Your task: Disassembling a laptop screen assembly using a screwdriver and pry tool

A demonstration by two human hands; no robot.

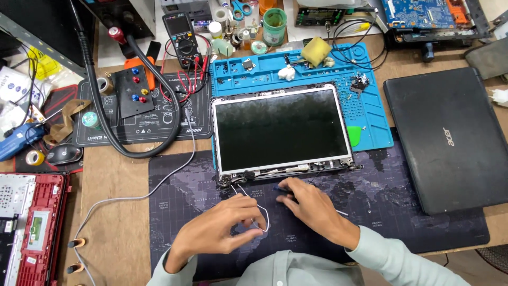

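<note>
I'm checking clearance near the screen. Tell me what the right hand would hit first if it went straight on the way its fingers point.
The right hand points up-left; it would likely meet the hinge edge of the laptop screen panel first, though depth is unclear.

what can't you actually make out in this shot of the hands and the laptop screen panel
- Head view: what the right hand pinches; its fingers cover all but a dark tip.
- Head view: where the thin white wire ends; the left hand hides it.
- Head view: the hinge parts along the laptop screen panel lower edge; too small.
- Head view: the red laptop base; cut off by the left edge.
</note>
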